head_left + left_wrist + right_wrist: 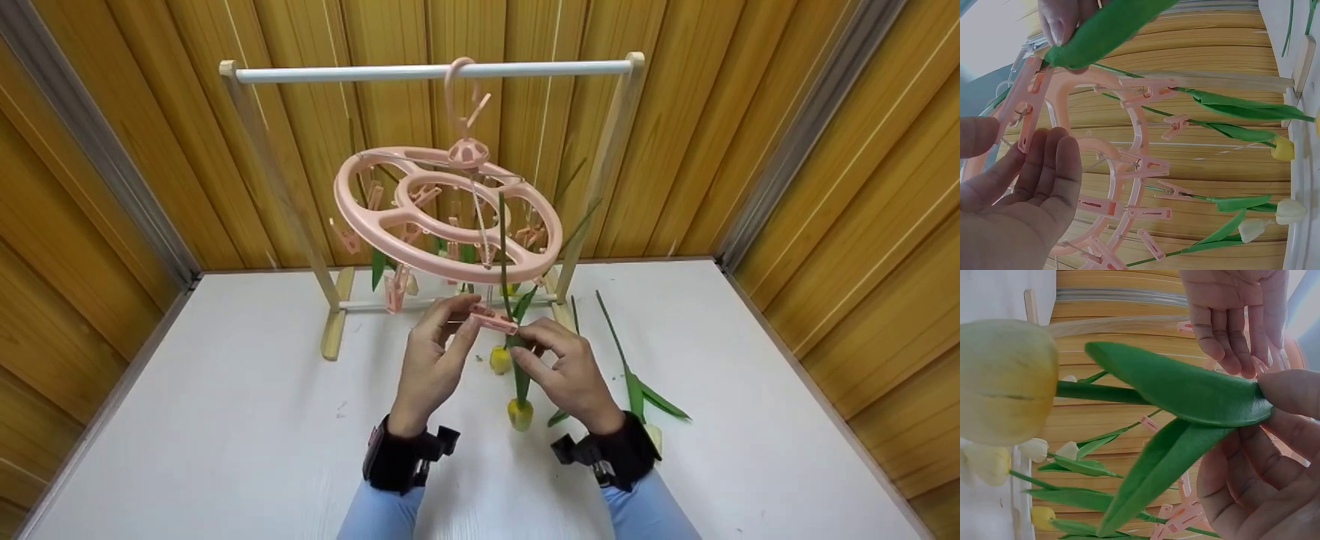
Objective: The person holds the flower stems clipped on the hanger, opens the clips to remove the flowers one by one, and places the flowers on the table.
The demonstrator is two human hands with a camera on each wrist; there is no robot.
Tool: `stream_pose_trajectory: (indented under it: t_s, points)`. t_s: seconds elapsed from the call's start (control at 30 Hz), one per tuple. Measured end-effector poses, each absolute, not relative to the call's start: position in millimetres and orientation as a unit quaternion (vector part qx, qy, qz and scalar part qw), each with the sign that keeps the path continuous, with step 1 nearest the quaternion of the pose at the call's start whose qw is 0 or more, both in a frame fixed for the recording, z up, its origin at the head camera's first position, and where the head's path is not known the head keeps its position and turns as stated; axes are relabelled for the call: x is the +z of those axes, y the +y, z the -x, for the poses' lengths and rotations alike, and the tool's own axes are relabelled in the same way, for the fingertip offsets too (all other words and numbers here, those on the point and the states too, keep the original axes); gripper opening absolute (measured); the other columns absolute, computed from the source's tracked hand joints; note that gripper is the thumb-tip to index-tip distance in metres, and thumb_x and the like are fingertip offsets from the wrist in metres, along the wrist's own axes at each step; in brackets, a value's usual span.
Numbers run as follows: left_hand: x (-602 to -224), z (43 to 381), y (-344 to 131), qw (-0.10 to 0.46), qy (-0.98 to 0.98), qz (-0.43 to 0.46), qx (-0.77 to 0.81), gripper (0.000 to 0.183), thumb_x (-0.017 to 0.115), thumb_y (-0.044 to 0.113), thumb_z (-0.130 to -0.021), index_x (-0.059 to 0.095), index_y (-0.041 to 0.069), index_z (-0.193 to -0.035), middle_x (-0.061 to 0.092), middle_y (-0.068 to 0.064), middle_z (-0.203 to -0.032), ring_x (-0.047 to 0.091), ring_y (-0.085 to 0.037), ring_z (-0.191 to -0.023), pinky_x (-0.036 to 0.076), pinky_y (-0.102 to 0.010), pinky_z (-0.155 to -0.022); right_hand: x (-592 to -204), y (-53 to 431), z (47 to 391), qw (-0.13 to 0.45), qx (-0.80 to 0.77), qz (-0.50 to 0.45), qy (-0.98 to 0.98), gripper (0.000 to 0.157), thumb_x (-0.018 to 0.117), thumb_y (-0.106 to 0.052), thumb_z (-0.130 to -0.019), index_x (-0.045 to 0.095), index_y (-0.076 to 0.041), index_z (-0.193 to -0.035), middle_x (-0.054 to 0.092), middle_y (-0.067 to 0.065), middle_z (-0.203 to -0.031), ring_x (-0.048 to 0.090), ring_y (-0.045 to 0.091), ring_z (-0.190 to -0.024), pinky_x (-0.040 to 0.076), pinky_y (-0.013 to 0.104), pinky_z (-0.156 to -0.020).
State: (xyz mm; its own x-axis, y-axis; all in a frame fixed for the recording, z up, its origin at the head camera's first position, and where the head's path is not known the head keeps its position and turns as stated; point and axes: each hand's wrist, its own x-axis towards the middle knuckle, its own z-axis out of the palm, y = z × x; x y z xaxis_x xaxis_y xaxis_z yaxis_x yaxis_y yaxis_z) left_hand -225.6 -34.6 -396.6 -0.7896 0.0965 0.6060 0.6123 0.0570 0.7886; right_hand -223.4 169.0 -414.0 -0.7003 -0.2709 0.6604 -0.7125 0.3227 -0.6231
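My left hand [431,367] pinches the handles of a pink clothespin [495,320] between thumb and fingers, under the front rim of a round pink drying hanger [442,265]. In the left wrist view, that clothespin [1027,104] has its jaw end at the green stem. My right hand [566,371] pinches a yellow tulip [520,414] near the base of its leaves, blossom down, stem rising past the rim. Its leaf [1185,385] shows close in the right wrist view. Other tulips hang blossom down from clothespins, among them a yellow one [1283,148] and a white one [1291,211].
The hanger hooks over the white bar [337,73] of a wooden-legged stand [337,322]. Several unused pink clothespins [395,291] dangle from it. A loose white tulip [636,394] lies on the white table [247,420] at right. Wood-patterned panels [112,187] enclose the table.
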Motion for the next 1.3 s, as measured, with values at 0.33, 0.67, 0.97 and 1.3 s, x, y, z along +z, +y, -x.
stream_pose_trajectory:
  t_s: [0.33,0.67,0.97,1.3]
  points:
    - [-396.0,225.5,-37.6,0.200,-0.689,0.256,-0.647,0.027,0.066,0.007,-0.101,0.068,-0.004,-0.125,0.072,-0.012,-0.112,0.069,-0.023,-0.103,0.056,-0.032,-0.092,-414.6,169.8,225.3,0.245,0.492,-0.312,-0.775,0.021,0.077,0.001,-0.089,0.078,-0.003,-0.109,0.070,0.004,-0.096,0.060,0.011,-0.079,0.050,0.021,-0.069]
    - [-394.9,225.3,-38.2,0.192,-0.683,0.264,-0.653,0.025,0.067,0.005,-0.099,0.069,-0.003,-0.123,0.074,-0.013,-0.111,0.071,-0.023,-0.102,0.056,-0.032,-0.092,-413.1,167.9,224.2,0.219,0.502,-0.327,-0.770,0.034,0.071,0.004,-0.093,0.070,0.000,-0.126,0.071,0.012,-0.115,0.058,0.012,-0.070,0.051,0.023,-0.065]
    - [-394.9,224.2,-37.7,0.192,-0.690,0.263,-0.647,0.025,0.069,0.006,-0.099,0.070,-0.003,-0.122,0.074,-0.012,-0.110,0.071,-0.023,-0.102,0.055,-0.031,-0.091,-411.9,168.7,222.5,0.162,0.535,-0.295,-0.775,0.027,0.068,0.001,-0.096,0.073,-0.004,-0.123,0.076,0.010,-0.104,0.053,0.011,-0.070,0.043,0.023,-0.063]
    - [-393.0,222.8,-37.6,0.187,-0.690,0.258,-0.650,0.026,0.069,0.007,-0.099,0.070,-0.002,-0.123,0.074,-0.012,-0.112,0.071,-0.023,-0.102,0.056,-0.029,-0.089,-410.8,170.7,222.0,0.156,0.557,-0.287,-0.764,0.025,0.068,0.004,-0.095,0.072,0.001,-0.120,0.070,0.012,-0.106,0.060,0.012,-0.084,0.051,0.023,-0.073]
